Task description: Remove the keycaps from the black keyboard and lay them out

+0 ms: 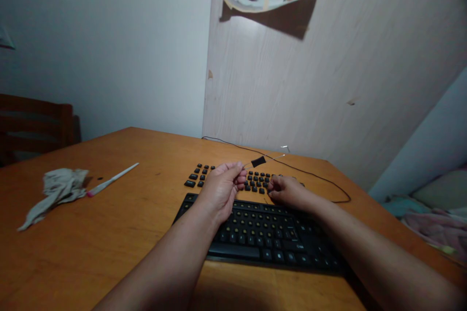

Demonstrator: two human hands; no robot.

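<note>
The black keyboard (251, 233) lies on the tabletop (146, 223) in front of me, many of its key posts bare. Just beyond it sit rows of loose keycaps (257, 181). The fingers of my left hand (223, 187) pinch a wire tool (259, 161) with a black middle above them. My right hand (288, 191) has its fingers curled narrow among the keycaps; I can't tell whether they grip one. Farther out runs a thin black cable (310, 173); well to the left lies a crumpled cloth (63, 185).

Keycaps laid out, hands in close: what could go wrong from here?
The right hand, low among the loose black keycaps, might nudge them out of their rows. The left hand grips the thin wire tool with a black middle near one end, so it could tip or slip.
</note>
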